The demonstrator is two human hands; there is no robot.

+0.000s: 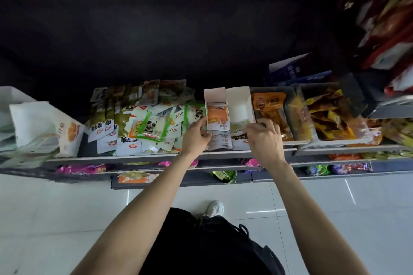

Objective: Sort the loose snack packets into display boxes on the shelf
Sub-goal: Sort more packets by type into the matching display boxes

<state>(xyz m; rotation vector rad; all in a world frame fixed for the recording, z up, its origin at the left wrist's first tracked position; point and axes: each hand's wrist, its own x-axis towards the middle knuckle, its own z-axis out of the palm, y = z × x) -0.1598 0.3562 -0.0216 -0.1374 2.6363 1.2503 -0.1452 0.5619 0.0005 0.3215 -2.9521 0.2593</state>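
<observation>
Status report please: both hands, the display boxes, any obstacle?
Left hand grips left display box, orange packet on top. Right hand at right display box, grasp unclear. Loose packets heaped left; nothing blocking.

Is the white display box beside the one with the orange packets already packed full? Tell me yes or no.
No: the right white box shows a bare white bottom, with only a few greenish packets at its near end.

A single wide-angle head-worn camera looks forward and steeply down, close over the grey metal shelf (223,153) of snack packets. Both bare forearms enter from the bottom edge, and the glossy white tiled floor (67,219) fills the lower frame.
</observation>
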